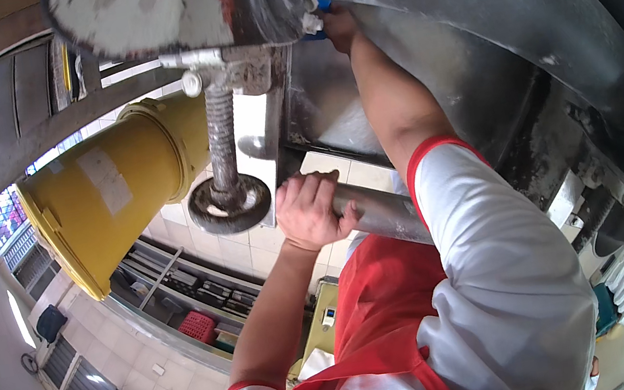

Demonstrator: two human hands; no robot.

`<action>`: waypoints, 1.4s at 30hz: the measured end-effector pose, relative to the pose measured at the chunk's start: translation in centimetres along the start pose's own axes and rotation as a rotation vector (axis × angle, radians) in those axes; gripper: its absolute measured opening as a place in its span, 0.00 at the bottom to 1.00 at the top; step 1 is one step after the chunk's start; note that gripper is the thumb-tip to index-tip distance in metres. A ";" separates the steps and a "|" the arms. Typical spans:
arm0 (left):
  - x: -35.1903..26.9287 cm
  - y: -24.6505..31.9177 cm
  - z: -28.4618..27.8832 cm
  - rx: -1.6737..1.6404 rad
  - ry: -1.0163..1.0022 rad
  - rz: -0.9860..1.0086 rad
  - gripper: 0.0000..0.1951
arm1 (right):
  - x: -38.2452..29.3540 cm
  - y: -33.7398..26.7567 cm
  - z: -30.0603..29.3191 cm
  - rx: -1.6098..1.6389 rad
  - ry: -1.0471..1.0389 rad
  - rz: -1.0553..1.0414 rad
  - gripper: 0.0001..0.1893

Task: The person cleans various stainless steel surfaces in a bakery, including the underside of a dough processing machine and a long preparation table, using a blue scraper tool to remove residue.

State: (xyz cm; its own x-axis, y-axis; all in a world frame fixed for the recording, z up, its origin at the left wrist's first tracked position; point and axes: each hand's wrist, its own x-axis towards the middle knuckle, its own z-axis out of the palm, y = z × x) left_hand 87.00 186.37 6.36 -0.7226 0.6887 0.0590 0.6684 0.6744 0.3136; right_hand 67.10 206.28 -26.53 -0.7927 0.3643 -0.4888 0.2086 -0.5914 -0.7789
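Note:
My left hand (315, 210) is wrapped over the end of a grey metal cylinder (385, 214) low on a large, worn metal machine (416, 1). With my right arm stretched up under the machine's curved body, my right hand (341, 28) grips a blue object (324, 5), mostly hidden by the hand and machine parts. Close to my right hand is a whitish knob or bolt (312, 23). A smooth metal panel (327, 94) lies below that hand. Left of my left hand, a dark round handwheel (230, 204) sits on a threaded metal screw (222, 136).
A yellow lidded bin (108, 184) lies left of the handwheel in view. Beyond it are a metal rack (178, 277) and a red plastic basket (197, 327). A slatted metal frame (20, 131) spans the upper left. More machine parts (597, 180) are at right.

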 end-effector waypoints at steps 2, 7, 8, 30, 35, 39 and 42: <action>-1.8 0.0 -0.3 0.012 -0.032 -0.045 0.22 | -4.9 -1.5 1.6 -0.075 -0.055 0.229 0.21; -1.6 1.2 0.2 0.004 0.053 0.008 0.16 | -13.3 -6.4 -2.6 -0.011 -0.057 0.206 0.15; -2.2 1.2 0.1 0.020 0.049 -0.006 0.14 | -15.9 -7.4 -2.8 0.001 -0.096 0.213 0.16; -59.8 16.8 15.7 -0.157 -0.805 -0.533 0.23 | -68.3 -29.2 -26.5 0.444 -0.269 0.065 0.16; -64.4 26.3 16.1 -0.184 -1.086 -0.879 0.19 | -75.9 -34.0 -44.8 0.440 0.057 -0.056 0.19; -62.0 30.9 15.8 -0.237 -0.879 -1.102 0.17 | -76.1 -34.8 -60.4 0.406 0.248 -0.177 0.20; -56.7 33.9 15.5 -0.216 -0.665 -1.054 0.18 | -73.7 -34.8 -72.5 0.142 0.509 -0.217 0.19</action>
State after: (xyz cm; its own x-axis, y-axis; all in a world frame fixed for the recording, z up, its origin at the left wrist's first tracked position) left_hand 153.35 174.35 -1.04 -0.6159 -0.1121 -0.7798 -0.2636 0.9621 0.0699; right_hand 159.78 252.12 8.13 -0.4256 0.7680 -0.4785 -0.0354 -0.5425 -0.8393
